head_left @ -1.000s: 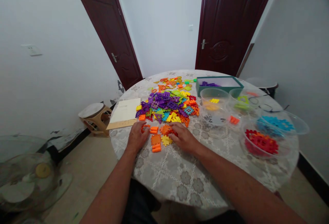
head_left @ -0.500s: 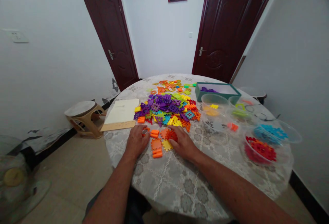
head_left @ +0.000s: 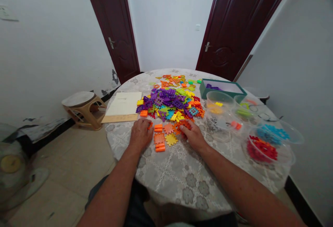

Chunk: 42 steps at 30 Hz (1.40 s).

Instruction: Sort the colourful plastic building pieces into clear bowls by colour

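My right hand (head_left: 194,135) is closed on orange building pieces (head_left: 182,125) with notched edges, at the near right side of the heap. My left hand (head_left: 141,133) rests on the cloth with curled fingers; a bit of orange (head_left: 150,125) shows at its fingertips. Between my hands lie an orange tube-shaped piece (head_left: 158,128), a light orange notched piece (head_left: 168,128), an orange square piece (head_left: 159,138), a yellow notched piece (head_left: 171,139) and another orange tube-shaped piece (head_left: 160,147). Behind them rises a heap of mixed building pieces (head_left: 169,102), mostly purple on top.
Clear plastic tubs on the right hold yellow pieces (head_left: 215,107), blue pieces (head_left: 272,134) and red pieces (head_left: 261,149). A green box (head_left: 221,93) stands behind them. An open notebook (head_left: 125,103) lies at the left, and a stool (head_left: 84,107) stands beyond the table (head_left: 179,182).
My right hand has moved right with the orange pieces, away from the light orange and yellow pieces. My left hand stays near its place. The camera has tilted down.
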Each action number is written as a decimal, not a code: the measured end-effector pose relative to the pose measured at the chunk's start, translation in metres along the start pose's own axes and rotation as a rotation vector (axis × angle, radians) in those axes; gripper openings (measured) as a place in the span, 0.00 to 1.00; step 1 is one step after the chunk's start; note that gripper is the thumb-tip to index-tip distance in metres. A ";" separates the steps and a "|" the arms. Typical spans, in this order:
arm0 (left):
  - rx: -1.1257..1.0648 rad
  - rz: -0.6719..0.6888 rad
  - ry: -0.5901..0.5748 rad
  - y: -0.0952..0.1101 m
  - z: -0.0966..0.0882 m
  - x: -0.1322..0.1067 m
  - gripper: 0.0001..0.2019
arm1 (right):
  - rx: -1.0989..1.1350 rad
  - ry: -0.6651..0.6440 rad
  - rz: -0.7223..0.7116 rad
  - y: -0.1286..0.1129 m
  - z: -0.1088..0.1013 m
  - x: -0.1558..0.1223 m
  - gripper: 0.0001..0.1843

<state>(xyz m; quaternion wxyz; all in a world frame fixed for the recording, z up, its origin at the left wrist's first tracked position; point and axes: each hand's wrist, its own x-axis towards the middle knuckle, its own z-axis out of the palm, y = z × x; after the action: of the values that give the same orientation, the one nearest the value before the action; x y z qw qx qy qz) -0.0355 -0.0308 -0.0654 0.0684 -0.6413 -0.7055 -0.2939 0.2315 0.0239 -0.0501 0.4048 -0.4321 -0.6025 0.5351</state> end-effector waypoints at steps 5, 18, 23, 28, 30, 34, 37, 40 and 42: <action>0.018 0.008 0.008 0.000 -0.001 0.002 0.09 | 0.003 -0.015 -0.014 0.000 0.000 0.003 0.17; -0.006 0.023 0.016 -0.005 0.000 0.002 0.12 | 0.130 -0.115 0.014 -0.002 -0.005 0.001 0.18; -0.019 0.018 0.015 -0.007 0.002 0.003 0.14 | 0.151 -0.116 0.006 0.001 -0.006 0.002 0.17; -0.025 0.021 0.000 -0.007 0.000 0.004 0.17 | 0.150 -0.101 0.022 0.003 -0.006 0.003 0.14; -0.049 0.030 -0.004 -0.008 -0.002 0.004 0.19 | 0.159 -0.087 0.028 0.003 -0.006 0.003 0.13; -0.071 0.035 -0.039 -0.014 -0.003 0.006 0.22 | 0.143 -0.088 0.005 0.003 -0.003 0.003 0.11; -0.055 0.039 -0.094 -0.019 -0.002 0.010 0.24 | 0.080 -0.064 -0.051 0.004 0.000 0.004 0.11; -0.011 0.044 -0.147 -0.024 -0.003 0.014 0.26 | -0.049 0.065 -0.285 0.002 -0.001 0.002 0.08; 0.058 0.027 -0.169 -0.025 -0.005 0.015 0.27 | -0.162 0.147 -0.464 -0.002 -0.004 -0.001 0.11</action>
<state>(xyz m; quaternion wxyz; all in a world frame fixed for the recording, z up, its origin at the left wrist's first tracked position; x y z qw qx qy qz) -0.0626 -0.0203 -0.0625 0.0313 -0.6710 -0.7082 -0.2173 0.2354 0.0245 -0.0475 0.5236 -0.3512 -0.6954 0.3450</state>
